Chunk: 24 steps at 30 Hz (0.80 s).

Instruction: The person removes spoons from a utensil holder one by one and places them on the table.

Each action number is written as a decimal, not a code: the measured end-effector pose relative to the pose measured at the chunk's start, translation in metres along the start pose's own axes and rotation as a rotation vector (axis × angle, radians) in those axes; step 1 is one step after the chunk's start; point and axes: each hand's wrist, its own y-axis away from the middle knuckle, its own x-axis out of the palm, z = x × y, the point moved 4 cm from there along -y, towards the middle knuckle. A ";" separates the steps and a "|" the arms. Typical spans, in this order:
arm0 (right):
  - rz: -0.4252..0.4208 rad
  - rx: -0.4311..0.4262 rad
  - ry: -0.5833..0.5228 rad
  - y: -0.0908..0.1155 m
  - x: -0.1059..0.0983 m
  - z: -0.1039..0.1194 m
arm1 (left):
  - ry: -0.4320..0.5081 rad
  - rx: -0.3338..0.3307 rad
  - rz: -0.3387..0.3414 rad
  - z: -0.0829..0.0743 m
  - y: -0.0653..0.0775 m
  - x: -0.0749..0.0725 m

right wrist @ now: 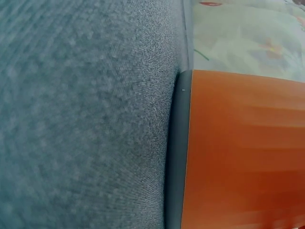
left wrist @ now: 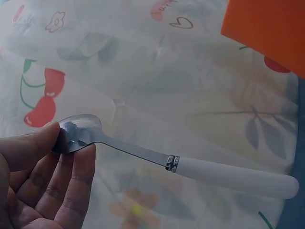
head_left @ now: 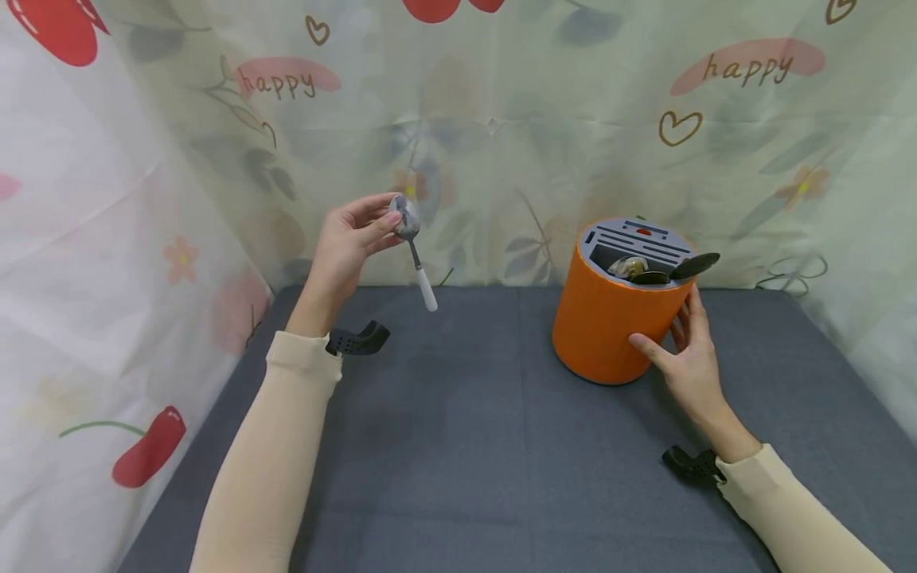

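In the head view my left hand (head_left: 351,239) is raised at the left and pinches a spoon (head_left: 425,288) by its bowl. The spoon's white handle points down and to the right. In the left wrist view the thumb lies over the shiny bowl (left wrist: 81,132), the fingers are beneath it, and a patterned band joins the metal neck to the white handle (left wrist: 233,177). My right hand (head_left: 691,370) rests against the right side of an orange round knife block (head_left: 609,326), thumb on its front, fingertips partly hidden behind it.
The knife block's grey slotted top (head_left: 645,239) has an open compartment with several utensils, including a dark spoon-like one (head_left: 695,265) jutting out to the right. Grey cloth (head_left: 458,446) covers the table. A printed curtain (head_left: 487,159) hangs behind and along the sides.
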 end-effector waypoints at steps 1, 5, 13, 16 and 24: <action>-0.001 0.002 0.002 0.000 0.000 0.000 | -0.004 -0.003 -0.003 0.002 0.001 -0.002; 0.001 0.009 0.010 0.000 -0.001 0.001 | -0.006 -0.024 -0.029 0.008 0.004 -0.012; 0.007 0.010 -0.001 0.000 -0.001 0.003 | -0.002 -0.045 -0.053 0.017 0.010 -0.027; 0.004 0.012 -0.007 0.000 -0.001 0.003 | -0.007 -0.053 -0.059 0.018 0.013 -0.033; -0.007 0.027 -0.020 0.000 -0.001 0.003 | -0.048 -0.082 -0.053 0.019 0.020 -0.045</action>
